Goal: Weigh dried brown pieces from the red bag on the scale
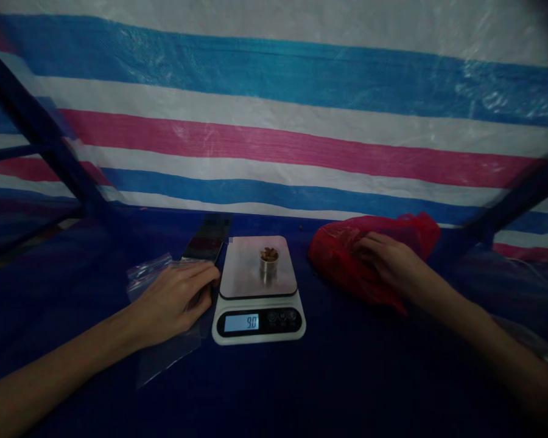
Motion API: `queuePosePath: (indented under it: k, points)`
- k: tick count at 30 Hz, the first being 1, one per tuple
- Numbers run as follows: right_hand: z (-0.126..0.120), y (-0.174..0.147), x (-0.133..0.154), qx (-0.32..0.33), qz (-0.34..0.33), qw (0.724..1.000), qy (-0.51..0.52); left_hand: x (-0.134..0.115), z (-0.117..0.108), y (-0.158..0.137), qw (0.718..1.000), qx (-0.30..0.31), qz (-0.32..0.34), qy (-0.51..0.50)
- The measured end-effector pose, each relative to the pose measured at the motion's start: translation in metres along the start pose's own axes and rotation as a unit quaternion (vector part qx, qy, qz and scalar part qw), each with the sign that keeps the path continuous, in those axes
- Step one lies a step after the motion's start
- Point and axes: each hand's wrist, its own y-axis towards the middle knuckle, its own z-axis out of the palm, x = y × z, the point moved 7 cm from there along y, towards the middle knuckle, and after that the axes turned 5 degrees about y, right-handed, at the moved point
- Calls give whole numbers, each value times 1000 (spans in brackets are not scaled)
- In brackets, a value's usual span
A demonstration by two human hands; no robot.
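A white kitchen scale (259, 320) with a steel top stands in the middle and reads 9.0. On its plate sits a small metal cup (269, 266), heaped with brown pieces (269, 253). My left hand (182, 298) lies at the scale's left side, fingers curved and thumb apart, holding nothing that I can see. Under and around it are clear zip bags (164, 362). To the right, my right hand (386, 258) dips into a red plastic bag (331, 255). Its fingers are bent together, and their tips are hidden in the bag.
A dark flat phone-like object (205, 240) lies behind my left hand. The surface (265, 389) is dark blue. Striped plastic sheeting (274, 134) hangs behind, with blue frame bars (45, 134) at both sides. A clear bag (525, 340) partly shows beyond my right forearm.
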Motion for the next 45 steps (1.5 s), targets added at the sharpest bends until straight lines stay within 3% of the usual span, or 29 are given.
queuePosePath:
  k: [9, 16, 23, 30, 39, 42, 45]
  points:
    - [0, -1, -20, 35, 33, 999, -22, 2, 1, -2, 999, 24, -11, 20]
    - [4, 2, -3, 73, -32, 997, 15, 3, -1, -5, 1000, 15, -12, 21]
    - [-14, 4, 19, -5, -15, 999, 41, 5, 1, -4, 999, 24, -29, 15]
    - [-39, 0, 11, -128, 40, 986, 99, 11, 3, -4, 1000, 18, -24, 0]
    - [-52, 2, 17, -155, 68, 977, 132, 12, 5, -4, 999, 23, -24, 1]
    - [-57, 2, 31, -197, 80, 963, 163, 9, 4, -3, 1000, 11, -14, 14]
    - [-51, 13, 66, -194, 64, 955, 217, 4, 0, -3, 1000, -2, -8, 17]
